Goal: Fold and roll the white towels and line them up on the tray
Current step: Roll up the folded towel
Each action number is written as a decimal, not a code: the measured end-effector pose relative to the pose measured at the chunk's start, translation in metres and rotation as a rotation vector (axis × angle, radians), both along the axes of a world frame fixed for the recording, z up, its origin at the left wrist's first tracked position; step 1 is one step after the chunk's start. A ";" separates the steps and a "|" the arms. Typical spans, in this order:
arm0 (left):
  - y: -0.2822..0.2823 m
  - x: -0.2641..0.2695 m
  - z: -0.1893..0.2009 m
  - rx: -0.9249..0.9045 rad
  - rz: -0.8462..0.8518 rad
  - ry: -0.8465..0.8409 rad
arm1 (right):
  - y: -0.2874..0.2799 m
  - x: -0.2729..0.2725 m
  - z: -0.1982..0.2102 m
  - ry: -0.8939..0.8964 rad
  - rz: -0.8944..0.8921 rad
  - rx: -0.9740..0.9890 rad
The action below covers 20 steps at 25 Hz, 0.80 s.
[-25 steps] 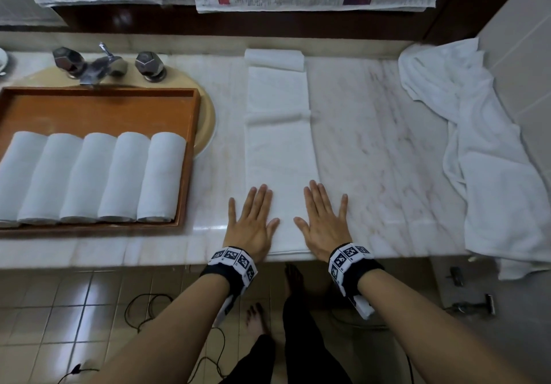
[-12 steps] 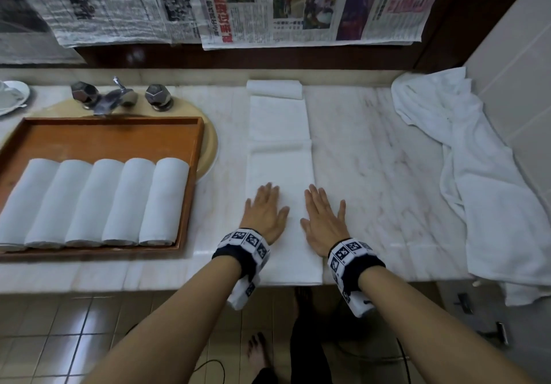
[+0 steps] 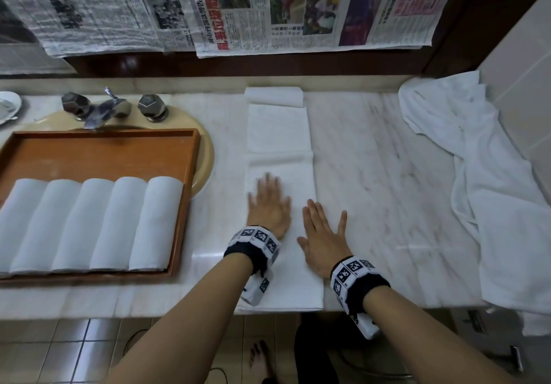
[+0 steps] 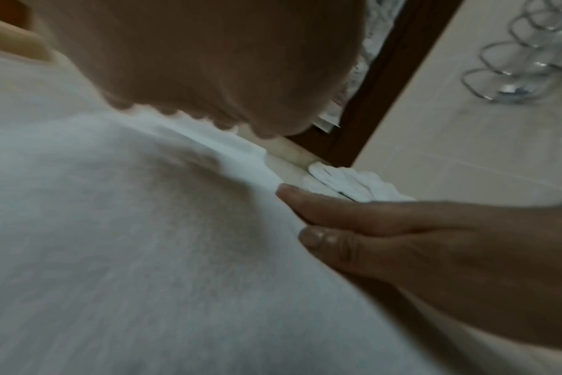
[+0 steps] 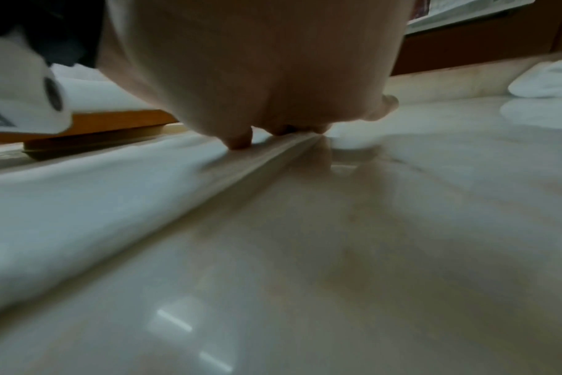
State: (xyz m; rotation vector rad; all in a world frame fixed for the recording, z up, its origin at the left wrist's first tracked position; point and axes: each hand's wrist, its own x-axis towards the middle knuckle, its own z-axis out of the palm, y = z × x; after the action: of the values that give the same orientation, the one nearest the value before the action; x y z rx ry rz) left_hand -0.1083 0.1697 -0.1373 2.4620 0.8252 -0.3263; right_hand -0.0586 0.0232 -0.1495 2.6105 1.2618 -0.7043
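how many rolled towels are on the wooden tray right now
5. The rolled towels lie side by side in one row along the near part of the wooden tray, from its left end to its right wall. The leftmost is cut off by the frame edge, so more may be hidden.

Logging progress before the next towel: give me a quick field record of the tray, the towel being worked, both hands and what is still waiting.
tray: wooden, over the sink, left of the work spot
rolled towels: five, side by side in the tray
folded towel: long strip flat on the counter, far end folded over
left hand: flat on the strip, blurred
right hand: flat, straddling the strip's right edge
loose towel: unfolded, heaped at right
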 end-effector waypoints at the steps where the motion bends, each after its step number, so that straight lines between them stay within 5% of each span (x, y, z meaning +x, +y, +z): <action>1: -0.003 0.007 -0.001 -0.022 -0.184 -0.031 | 0.000 0.000 0.001 -0.005 -0.001 0.002; 3: 0.012 0.002 -0.013 0.055 -0.313 0.006 | 0.000 0.001 0.001 -0.018 0.013 -0.006; 6: 0.053 -0.030 -0.025 0.113 0.019 0.175 | -0.004 0.004 0.001 -0.011 0.016 -0.020; 8: 0.059 -0.049 -0.018 0.099 0.084 0.209 | 0.000 0.003 0.006 -0.001 -0.011 -0.026; 14: -0.021 -0.110 -0.013 0.095 -0.363 0.090 | -0.003 -0.044 0.005 0.070 0.042 0.091; 18: 0.005 -0.153 -0.022 0.121 -0.124 0.184 | -0.042 -0.031 -0.002 -0.013 -0.210 0.013; 20: 0.008 -0.153 -0.016 0.165 -0.079 0.088 | -0.045 -0.037 0.005 -0.076 -0.187 0.114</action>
State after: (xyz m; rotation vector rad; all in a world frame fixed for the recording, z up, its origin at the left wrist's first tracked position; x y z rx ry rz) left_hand -0.2610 0.1777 -0.1538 2.6552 0.8210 -0.4125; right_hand -0.0951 -0.0218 -0.1447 2.8460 1.0770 -0.5696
